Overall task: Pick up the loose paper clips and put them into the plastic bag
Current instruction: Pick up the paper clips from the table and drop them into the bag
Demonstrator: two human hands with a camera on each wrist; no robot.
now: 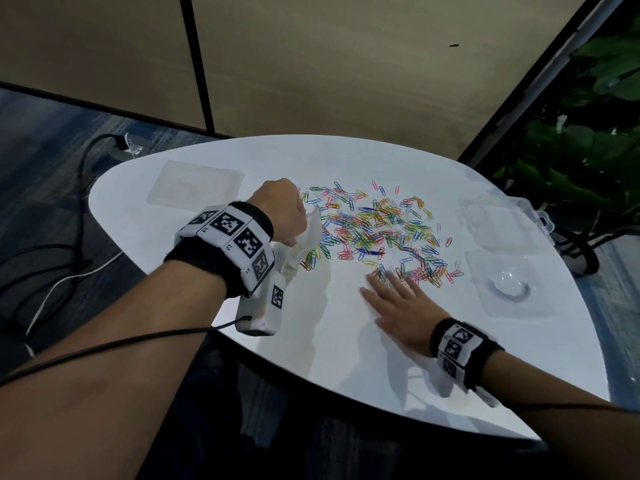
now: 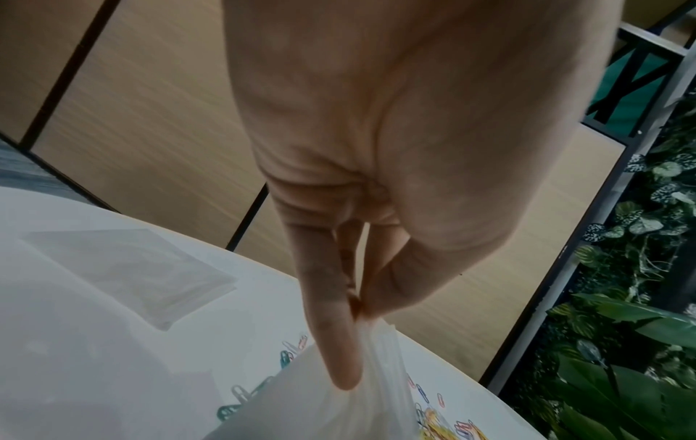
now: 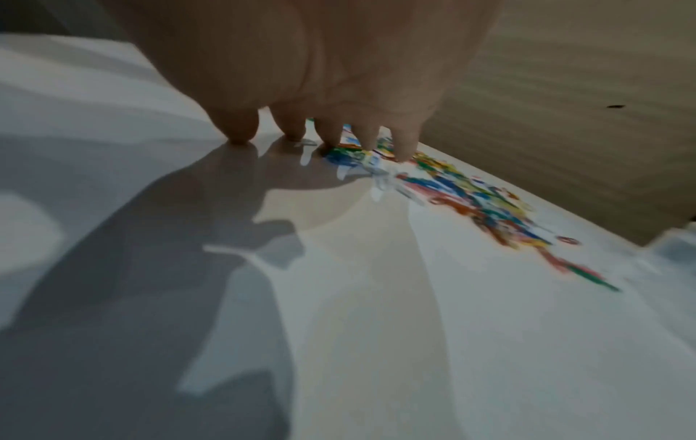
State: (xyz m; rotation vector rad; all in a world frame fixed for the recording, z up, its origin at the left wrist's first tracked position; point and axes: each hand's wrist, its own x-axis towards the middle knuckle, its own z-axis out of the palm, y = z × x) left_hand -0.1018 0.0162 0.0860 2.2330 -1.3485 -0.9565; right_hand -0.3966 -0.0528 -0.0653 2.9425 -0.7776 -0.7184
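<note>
Your left hand point(image 1: 282, 211) is raised above the white bench point(image 1: 207, 265), its fingers point(image 2: 331, 342) and thumb closed in a pinch on the top edge of the clear plastic bag point(image 1: 301, 244); the bag hangs down from that pinch at the left border of the pile, and a few clips show through or beside its lower part, though you cannot tell from these views whether they lie inside it; your right hand point(image 1: 398, 306) lies flat and spread on the bench with its fingers point(image 3: 371, 137) straight, holding nothing, the fingertips touching the near edge of the loose paper clips point(image 1: 377, 230); those clips, in mixed colours, are scattered in a broad patch across the middle of the bench, between your two hands and beyond them; a flat stack of clear bags point(image 1: 195, 185) lies on the far left part of the bench, well apart from the pile; a clear plastic box point(image 1: 502, 220) stands open at the right edge, and just nearer to you sits a clear plastic tray point(image 1: 512, 285); green plants point(image 1: 588, 133) stand past the right side of the bench; the right wrist view is blurred.
</note>
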